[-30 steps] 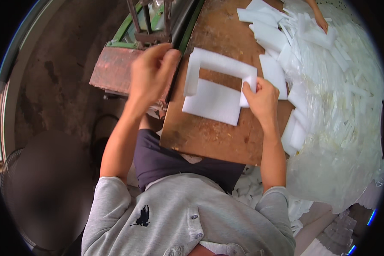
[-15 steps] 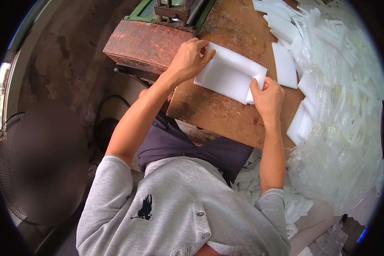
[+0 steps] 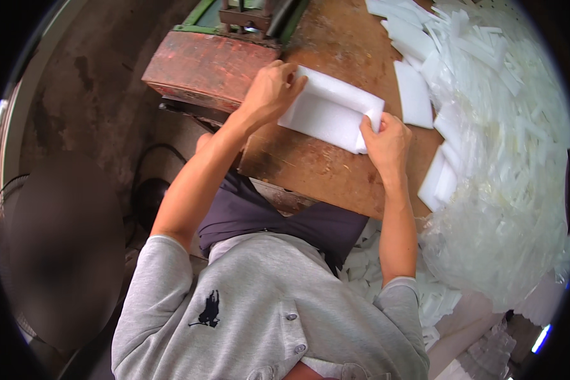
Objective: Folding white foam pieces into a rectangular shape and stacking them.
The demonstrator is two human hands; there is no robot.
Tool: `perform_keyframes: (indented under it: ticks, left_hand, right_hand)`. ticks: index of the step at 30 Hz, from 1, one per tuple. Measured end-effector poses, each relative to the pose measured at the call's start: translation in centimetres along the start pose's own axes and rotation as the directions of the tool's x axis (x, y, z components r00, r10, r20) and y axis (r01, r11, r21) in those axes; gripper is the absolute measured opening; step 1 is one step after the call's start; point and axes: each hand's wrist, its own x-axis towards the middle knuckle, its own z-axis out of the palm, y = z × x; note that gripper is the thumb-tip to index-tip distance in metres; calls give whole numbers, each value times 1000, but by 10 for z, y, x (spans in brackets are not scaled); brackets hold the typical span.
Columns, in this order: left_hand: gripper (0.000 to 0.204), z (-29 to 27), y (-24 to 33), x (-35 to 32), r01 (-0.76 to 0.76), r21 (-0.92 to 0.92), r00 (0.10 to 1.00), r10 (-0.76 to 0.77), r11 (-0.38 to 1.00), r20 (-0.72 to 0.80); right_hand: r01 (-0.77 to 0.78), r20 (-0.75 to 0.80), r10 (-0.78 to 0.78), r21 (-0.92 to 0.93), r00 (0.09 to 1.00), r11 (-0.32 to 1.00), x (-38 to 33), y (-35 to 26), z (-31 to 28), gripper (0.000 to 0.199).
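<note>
Between my hands is a white foam tray (image 3: 326,117), made of a flat base with raised walls along its far side and right end. It rests on or just over the brown wooden table (image 3: 297,161). My left hand (image 3: 273,88) pinches its far left corner between thumb and fingers. At the right end, my right hand (image 3: 386,140) grips the end wall, thumb on the inner side and fingers outside. The tray's near side shows no raised wall.
Loose white foam sheets (image 3: 413,95) lie on the table's right part, beside a large heap of foam pieces in clear plastic (image 3: 487,139). A red wooden block (image 3: 202,66) with a green-framed machine (image 3: 240,19) stands at the far left. Foam scraps (image 3: 364,269) lie below the table.
The whole view has shifted slightly, so most things appear a little farther left. Both hands keep the same hold on the foam tray.
</note>
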Motion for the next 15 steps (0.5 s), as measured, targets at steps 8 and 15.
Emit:
perform_keyframes:
  ticks: [8, 15]
  left_hand:
    - [30, 3, -1, 0, -32, 33, 999, 32, 999, -5]
    - [29, 2, 9, 0, 15, 66, 1000, -17, 998, 16]
  right_hand:
    - [34, -13, -34, 31, 999, 999, -1, 12, 11, 27]
    - [7, 48, -6, -24, 999, 1000, 1, 17, 17, 30]
